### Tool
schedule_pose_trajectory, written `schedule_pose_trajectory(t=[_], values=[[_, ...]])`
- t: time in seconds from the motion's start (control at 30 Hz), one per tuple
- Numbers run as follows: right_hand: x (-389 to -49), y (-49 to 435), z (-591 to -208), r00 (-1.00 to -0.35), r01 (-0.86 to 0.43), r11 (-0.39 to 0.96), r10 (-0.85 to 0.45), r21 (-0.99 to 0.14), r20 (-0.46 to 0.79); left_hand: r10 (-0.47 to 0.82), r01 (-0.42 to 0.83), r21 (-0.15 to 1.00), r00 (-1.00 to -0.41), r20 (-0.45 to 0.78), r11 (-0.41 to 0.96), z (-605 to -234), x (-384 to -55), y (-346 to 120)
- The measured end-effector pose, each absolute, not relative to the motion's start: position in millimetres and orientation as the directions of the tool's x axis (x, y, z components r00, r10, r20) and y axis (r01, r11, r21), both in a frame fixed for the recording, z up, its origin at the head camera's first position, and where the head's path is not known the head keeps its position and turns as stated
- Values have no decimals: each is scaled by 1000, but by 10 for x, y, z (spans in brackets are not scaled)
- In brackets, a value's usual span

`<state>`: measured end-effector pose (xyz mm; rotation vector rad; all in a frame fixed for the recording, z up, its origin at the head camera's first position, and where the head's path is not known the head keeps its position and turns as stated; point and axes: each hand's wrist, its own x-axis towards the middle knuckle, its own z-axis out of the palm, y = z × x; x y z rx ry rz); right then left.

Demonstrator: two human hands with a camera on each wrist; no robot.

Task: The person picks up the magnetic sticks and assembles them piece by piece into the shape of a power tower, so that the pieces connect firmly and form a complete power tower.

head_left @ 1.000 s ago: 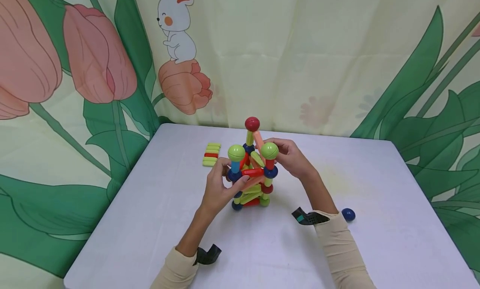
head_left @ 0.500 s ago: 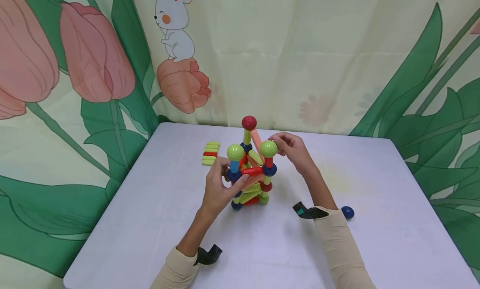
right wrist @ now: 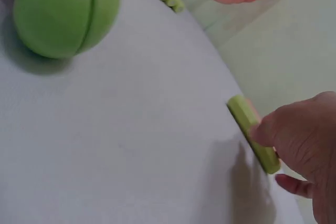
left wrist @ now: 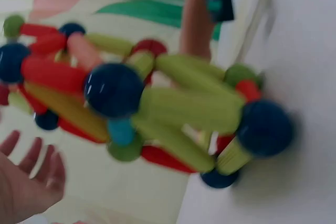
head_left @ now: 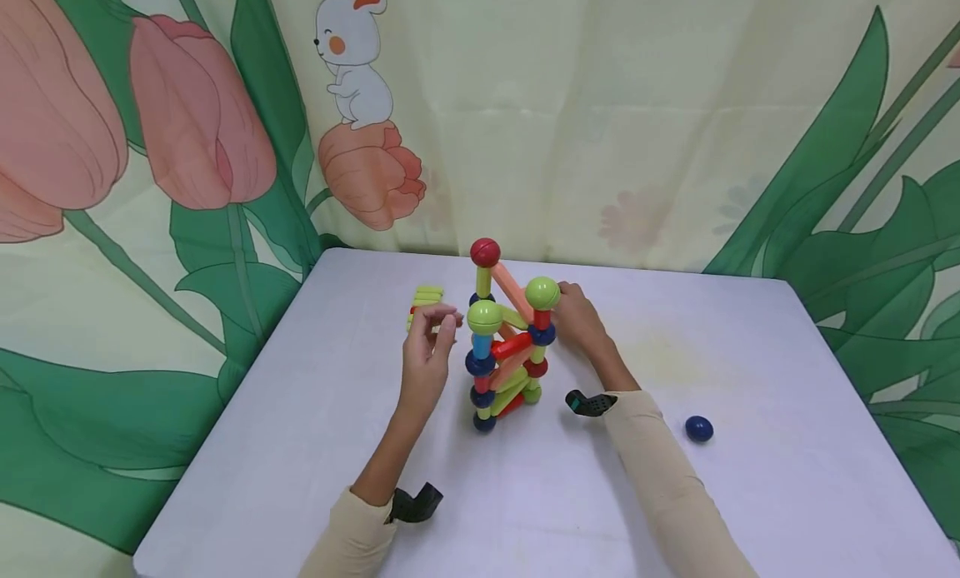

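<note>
A tower of magnetic sticks and balls (head_left: 480, 362) stands on the table, with a red ball (head_left: 485, 252) and two green balls (head_left: 542, 293) on top. Just left of it my left hand (head_left: 426, 353) is raised with relaxed fingers, apart from the tower; the left wrist view shows that hand (left wrist: 31, 187) beside the upper sticks. My right hand (head_left: 579, 321) is behind the tower's right side, its fingertips hidden in the head view. In the right wrist view, the right hand (right wrist: 304, 135) pinches a yellow-green magnetic stick (right wrist: 245, 116) between thumb and fingers, low over the table.
A row of yellow-green and red sticks (head_left: 428, 294) lies behind the left hand. One loose navy ball (head_left: 699, 429) rests on the white table (head_left: 787, 495) beside the right forearm. A printed curtain (head_left: 525, 145) hangs behind the table's back edge.
My left hand has let go of the tower and drawn back left. The tower has turned slightly. My right hand has moved from the upper right ball down behind the tower.
</note>
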<state>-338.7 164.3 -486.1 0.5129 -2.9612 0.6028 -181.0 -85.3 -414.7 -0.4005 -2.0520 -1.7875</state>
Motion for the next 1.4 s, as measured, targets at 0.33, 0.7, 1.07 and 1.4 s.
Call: schedule_pose_trajectory(t=[0.33,0.7,1.07,1.4], values=[[-3360,1615,-4931,-932,-345,894,-288,-287,222,325,247,969,-917,230,11,-4087,-2226,-1001],[-3206,1654,-4892,-959,-283,855,-246,-435,141,219,219,973,-955,198,75,-4122,-2163,-1106],[-2835,1666,-4226,-996,-86,9,-30,-996,86,130,443,874,-896,424,201,-4178,-2091,-1115],[-2233,1517,-3765,-953,-196,-283,-172,-939,251,304,446,869,-876,374,215,-4199,-2075,-1148]])
